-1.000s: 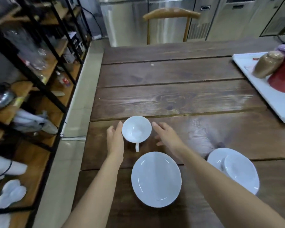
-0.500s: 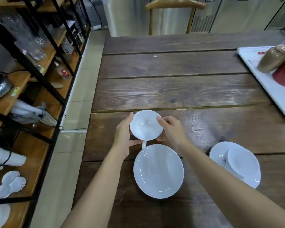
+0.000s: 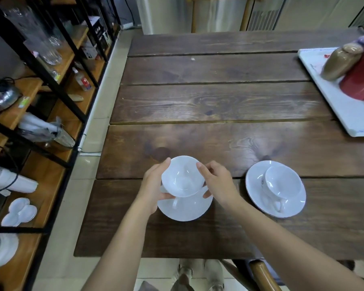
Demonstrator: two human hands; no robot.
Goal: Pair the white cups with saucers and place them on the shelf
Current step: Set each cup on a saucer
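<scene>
A white cup [image 3: 182,177] hangs just above a white saucer [image 3: 187,208] on the dark wooden table [image 3: 219,106]. My left hand [image 3: 153,185] grips the cup's left side and my right hand [image 3: 215,181] grips its right side. The cup's handle points toward me. To the right, a second white cup [image 3: 282,183] sits on its own saucer [image 3: 259,185]. The wooden shelf unit [image 3: 51,175] with black frame stands along the left.
A white tray [image 3: 340,106] at the table's right edge carries a red container [image 3: 361,78] and a brown jar [image 3: 340,61]. The shelves hold glassware, small white dishes [image 3: 19,211] and cloths. A chair back [image 3: 261,274] shows at the near table edge.
Both hands closed on the cup and carried it toward me, from the bare table to above the saucer. The camera view tilted down.
</scene>
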